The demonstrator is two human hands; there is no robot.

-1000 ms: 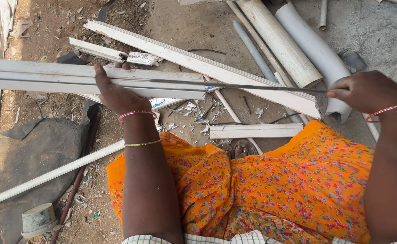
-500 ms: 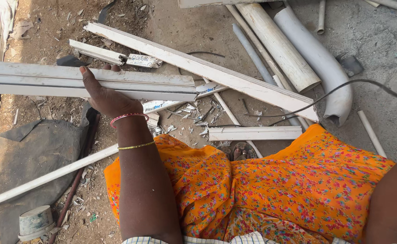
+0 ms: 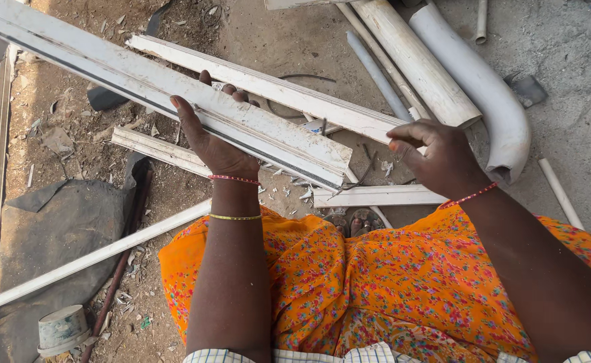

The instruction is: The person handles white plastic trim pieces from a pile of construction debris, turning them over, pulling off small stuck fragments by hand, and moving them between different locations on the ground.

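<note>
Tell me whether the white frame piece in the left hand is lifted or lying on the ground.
Lifted: the left hand grips the white frame piece from beneath, tilted above the ground debris.

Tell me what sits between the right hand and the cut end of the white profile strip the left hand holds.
Nothing solid. The right hand hovers just beside the near end of the white profile strip, which the left hand grips. Only open air shows in the gap, with a thin dark strand dangling below the end.
</note>
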